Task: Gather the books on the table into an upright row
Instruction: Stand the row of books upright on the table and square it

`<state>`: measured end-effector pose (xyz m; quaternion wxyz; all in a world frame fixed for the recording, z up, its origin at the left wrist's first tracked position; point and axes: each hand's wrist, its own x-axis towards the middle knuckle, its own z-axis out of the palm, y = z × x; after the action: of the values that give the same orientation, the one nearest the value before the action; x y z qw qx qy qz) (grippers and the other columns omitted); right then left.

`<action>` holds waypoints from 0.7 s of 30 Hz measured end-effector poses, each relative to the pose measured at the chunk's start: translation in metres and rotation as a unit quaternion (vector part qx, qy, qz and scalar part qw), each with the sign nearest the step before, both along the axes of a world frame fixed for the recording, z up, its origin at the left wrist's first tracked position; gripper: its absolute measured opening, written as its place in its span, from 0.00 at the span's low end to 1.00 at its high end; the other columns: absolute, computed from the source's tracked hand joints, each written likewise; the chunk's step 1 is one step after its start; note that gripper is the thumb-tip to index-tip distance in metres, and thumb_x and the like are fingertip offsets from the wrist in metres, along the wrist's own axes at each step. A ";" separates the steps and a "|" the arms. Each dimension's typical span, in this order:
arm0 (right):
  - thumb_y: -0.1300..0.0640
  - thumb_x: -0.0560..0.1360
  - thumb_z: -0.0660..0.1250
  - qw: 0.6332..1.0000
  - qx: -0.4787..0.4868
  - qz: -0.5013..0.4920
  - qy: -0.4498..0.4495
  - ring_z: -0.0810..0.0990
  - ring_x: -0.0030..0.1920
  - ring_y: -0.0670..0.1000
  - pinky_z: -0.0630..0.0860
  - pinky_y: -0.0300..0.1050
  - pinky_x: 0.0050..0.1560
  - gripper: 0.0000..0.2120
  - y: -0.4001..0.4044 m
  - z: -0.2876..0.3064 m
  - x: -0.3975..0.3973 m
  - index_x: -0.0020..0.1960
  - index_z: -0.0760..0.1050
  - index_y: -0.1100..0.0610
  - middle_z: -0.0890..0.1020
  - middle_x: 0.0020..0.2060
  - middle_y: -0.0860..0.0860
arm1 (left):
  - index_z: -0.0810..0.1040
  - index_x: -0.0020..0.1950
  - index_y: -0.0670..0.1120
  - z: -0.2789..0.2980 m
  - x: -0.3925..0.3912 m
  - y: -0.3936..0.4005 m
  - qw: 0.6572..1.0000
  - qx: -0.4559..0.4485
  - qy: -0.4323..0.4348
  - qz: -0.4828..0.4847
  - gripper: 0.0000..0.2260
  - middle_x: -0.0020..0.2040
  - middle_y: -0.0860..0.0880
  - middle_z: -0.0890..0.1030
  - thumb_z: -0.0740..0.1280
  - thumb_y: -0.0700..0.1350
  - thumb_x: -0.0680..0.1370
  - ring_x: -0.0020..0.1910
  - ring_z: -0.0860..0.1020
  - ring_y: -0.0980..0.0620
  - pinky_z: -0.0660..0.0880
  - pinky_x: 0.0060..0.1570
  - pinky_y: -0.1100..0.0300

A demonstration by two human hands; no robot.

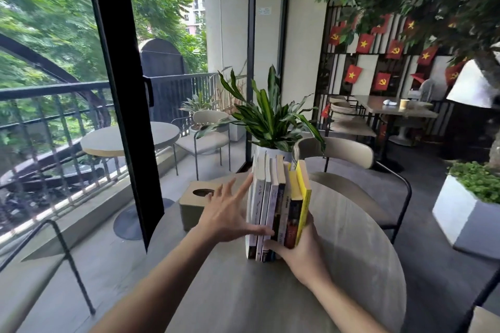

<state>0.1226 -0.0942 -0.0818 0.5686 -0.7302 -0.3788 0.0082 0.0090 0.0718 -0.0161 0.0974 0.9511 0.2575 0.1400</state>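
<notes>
Nearly done: the left hand (230, 215), fingers spread, presses flat on the white end of the books (276, 205) standing mid-table (351, 265), while the right hand (300, 249) cups the yellow end, leaving only squaring up.

Soft daylight floods in from the glass wall (62, 67) on the left, leaving the scene bright and evenly lit. The trees (40, 8) outside are smeared with blur toward the upper-left corner. Wide-angle distortion bends the black window frame (119, 89) and the railing (54, 105). The desk (351, 265) carries only faint, diffuse shadows. The room's right side sits dimmer.
</notes>
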 end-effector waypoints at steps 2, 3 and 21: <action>0.38 0.56 0.82 1.000 -0.006 0.004 -0.010 0.77 0.60 0.44 0.78 0.44 0.57 0.48 -0.001 0.000 0.000 0.69 0.62 0.45 0.77 0.61 0.43 | 0.30 0.75 0.63 -0.005 0.001 0.006 0.998 0.016 0.052 0.003 0.63 0.81 0.44 0.48 0.61 0.84 0.52 0.78 0.52 0.40 0.53 0.74 0.36; 0.38 0.56 0.81 1.000 -0.014 0.005 -0.018 0.76 0.62 0.44 0.77 0.45 0.59 0.49 -0.001 0.000 0.000 0.70 0.61 0.46 0.77 0.62 0.44 | 0.29 0.75 0.63 -0.008 0.001 0.008 0.997 0.023 0.069 0.007 0.64 0.81 0.44 0.48 0.62 0.84 0.52 0.78 0.52 0.40 0.51 0.74 0.36; 0.53 0.71 0.75 0.987 -0.125 0.097 0.031 0.77 0.54 0.34 0.70 0.23 0.47 0.34 -0.020 0.010 0.029 0.71 0.62 0.42 0.78 0.53 0.35 | 0.54 0.77 0.55 -0.019 -0.006 -0.004 0.998 0.051 0.008 -0.019 0.57 0.62 0.53 0.78 0.64 0.81 0.55 0.59 0.68 0.45 0.62 0.62 0.47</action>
<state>0.1515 -0.1138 -0.0717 0.4805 -0.7550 -0.4258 0.1333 0.0029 0.0677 -0.0353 0.0492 0.9606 0.2327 0.1439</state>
